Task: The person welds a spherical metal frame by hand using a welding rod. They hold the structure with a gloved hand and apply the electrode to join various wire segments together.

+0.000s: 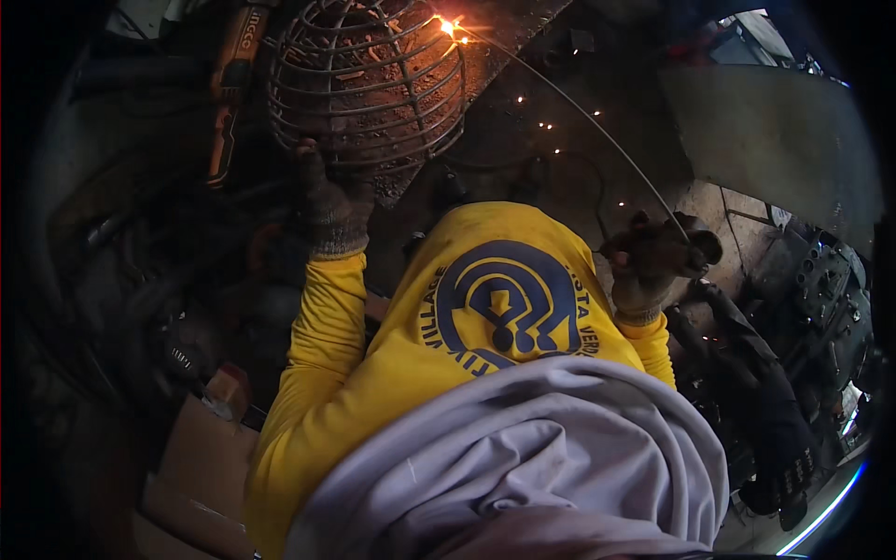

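A round, dome-like cage of bent metal rods [369, 107] sits on a rusty work surface at the far middle. My left hand [334, 198], in a dark knitted glove, grips the cage's near left edge; part of its fingers is in shadow. My right hand [661, 250], also gloved, is off to the right, closed around the near end of a long thin welding rod [597, 126]. The far end of that rod meets the cage's far right side, where a bright glow [450, 26] throws sparks. Whether a holder sits inside my right hand is too dark to tell.
An orange and black power tool [229, 103] lies left of the cage. Sparks fall between cage and right hand. A large pale sheet panel [775, 140] stands at far right, above dark metal parts [821, 289]. Cardboard [201, 457] lies at near left.
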Action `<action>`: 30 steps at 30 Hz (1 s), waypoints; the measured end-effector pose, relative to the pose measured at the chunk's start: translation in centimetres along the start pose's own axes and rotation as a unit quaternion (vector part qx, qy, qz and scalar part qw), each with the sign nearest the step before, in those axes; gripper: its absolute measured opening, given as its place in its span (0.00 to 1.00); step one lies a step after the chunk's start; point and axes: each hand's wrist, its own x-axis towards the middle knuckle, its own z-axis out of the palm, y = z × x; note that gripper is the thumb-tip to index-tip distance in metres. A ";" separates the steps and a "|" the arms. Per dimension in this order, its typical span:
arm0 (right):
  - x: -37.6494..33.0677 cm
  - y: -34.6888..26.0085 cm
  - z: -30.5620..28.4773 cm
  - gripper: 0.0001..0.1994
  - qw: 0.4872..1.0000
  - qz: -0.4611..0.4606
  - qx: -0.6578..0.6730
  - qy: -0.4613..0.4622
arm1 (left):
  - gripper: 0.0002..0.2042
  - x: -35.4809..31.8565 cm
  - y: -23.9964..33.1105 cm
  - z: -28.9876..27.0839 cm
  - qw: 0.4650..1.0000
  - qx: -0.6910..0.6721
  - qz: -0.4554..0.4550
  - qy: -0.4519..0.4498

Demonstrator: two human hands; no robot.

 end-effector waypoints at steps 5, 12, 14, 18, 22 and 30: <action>0.0 -0.6 0.8 0.26 0.951 -0.078 -0.295 -0.053 | 0.10 -0.6 -0.4 1.7 0.999 0.025 0.026 0.023; -0.1 -0.7 0.9 0.26 0.965 -0.036 -0.256 -0.040 | 0.11 -0.4 -0.3 1.0 0.996 0.022 0.028 0.077; 0.1 -0.8 1.1 0.27 0.960 -0.054 -0.271 -0.046 | 0.11 -0.4 -0.4 2.0 0.996 0.023 0.028 0.087; 0.5 -0.7 1.7 0.27 0.955 -0.094 -0.277 -0.047 | 0.11 -0.5 -0.3 2.1 0.996 0.030 0.036 0.075; 0.5 -0.8 1.1 0.27 0.950 -0.084 -0.295 -0.055 | 0.10 -0.3 -0.3 1.6 0.996 0.034 0.032 0.074; 0.8 -0.8 0.7 0.22 0.939 -0.100 -0.327 -0.036 | 0.16 0.1 0.5 0.1 0.999 -0.023 -0.022 0.035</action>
